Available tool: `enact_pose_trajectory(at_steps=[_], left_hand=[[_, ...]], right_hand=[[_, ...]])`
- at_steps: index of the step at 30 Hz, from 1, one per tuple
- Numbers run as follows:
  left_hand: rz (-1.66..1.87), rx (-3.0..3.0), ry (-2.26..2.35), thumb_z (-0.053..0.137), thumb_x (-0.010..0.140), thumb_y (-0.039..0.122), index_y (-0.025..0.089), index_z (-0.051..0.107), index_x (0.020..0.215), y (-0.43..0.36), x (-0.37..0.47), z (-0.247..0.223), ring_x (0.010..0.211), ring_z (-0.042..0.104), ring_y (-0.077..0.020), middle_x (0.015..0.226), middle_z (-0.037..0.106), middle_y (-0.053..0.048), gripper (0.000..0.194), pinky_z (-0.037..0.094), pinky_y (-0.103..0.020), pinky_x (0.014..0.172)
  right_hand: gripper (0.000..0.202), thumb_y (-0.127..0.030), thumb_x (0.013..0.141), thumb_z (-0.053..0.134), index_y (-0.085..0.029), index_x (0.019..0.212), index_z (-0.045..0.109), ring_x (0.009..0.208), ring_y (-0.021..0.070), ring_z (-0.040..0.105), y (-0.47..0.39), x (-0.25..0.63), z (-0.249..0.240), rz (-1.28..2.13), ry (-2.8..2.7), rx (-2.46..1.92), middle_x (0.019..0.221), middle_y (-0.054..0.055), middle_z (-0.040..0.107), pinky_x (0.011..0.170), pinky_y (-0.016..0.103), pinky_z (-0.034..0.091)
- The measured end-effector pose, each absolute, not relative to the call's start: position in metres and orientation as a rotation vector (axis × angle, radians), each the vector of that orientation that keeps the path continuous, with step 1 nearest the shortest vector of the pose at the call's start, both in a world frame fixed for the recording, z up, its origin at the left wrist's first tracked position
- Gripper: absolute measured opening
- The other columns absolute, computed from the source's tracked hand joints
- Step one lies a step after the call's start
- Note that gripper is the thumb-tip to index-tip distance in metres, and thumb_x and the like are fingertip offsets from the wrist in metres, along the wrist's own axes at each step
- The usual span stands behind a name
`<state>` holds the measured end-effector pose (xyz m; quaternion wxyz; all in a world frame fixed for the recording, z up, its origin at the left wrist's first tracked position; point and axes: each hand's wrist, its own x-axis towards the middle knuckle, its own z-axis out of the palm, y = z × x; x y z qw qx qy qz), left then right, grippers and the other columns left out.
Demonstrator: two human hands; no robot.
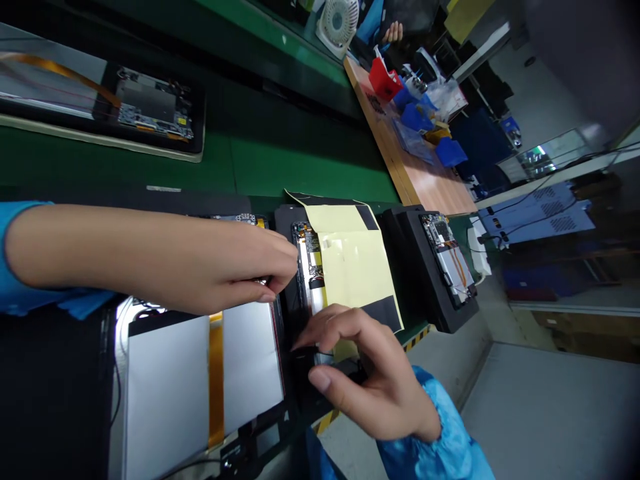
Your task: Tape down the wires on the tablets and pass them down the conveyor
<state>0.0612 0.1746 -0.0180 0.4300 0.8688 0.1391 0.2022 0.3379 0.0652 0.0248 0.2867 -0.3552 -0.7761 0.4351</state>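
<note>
My left hand (240, 267), its fingers curled together, is over the upper right part of an opened tablet (170, 380) with a silver battery and an orange ribbon cable (216, 380). What its fingertips pinch is hidden. To the right, my right hand (365, 373) has thumb and forefinger apart, with a thin black wire near the fingertips. It hovers at the lower end of a second opened device (313, 267). A pale yellow sheet (355, 267) with black strips partly covers that device.
Another opened tablet (155, 107) lies on the green bench (280, 147) at upper left. On the right, a device (450, 257) sits on black foam. Farther back are a white fan (339, 23), a wooden table (415, 177) with bins, and a person's hand (393, 32).
</note>
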Motion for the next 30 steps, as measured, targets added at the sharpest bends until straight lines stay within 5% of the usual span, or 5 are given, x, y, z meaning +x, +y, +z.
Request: enact_pose_trajectory(at_steps=[8, 30], left_hand=[[0.508, 2.182, 0.373, 0.064, 0.1, 0.018, 0.027, 0.06, 0.084, 0.175, 0.063, -0.021, 0.071, 0.061, -0.0192, 0.081, 0.069, 0.0, 0.019, 0.04, -0.03, 0.061], [0.519, 2.149, 0.361, 0.06, 0.098, 0.014, 0.027, 0.065, 0.085, 0.173, 0.064, -0.022, 0.073, 0.064, -0.0182, 0.083, 0.072, 0.0, 0.019, 0.044, -0.029, 0.064]], right_hand=[[0.013, -0.019, 0.106, 0.072, -0.024, 0.101, 0.061, 0.067, 0.0114, 0.05, 0.115, 0.327, 0.044, 1.402, -2.49, -0.834, 0.08, -0.007, 0.051, 0.064, 0.025, 0.043], [0.008, -0.017, 0.111, 0.062, -0.024, 0.106, 0.06, 0.069, 0.0152, 0.056, 0.118, 0.314, 0.032, 1.231, -2.604, -0.93, 0.086, -0.002, 0.066, 0.066, 0.027, 0.046]])
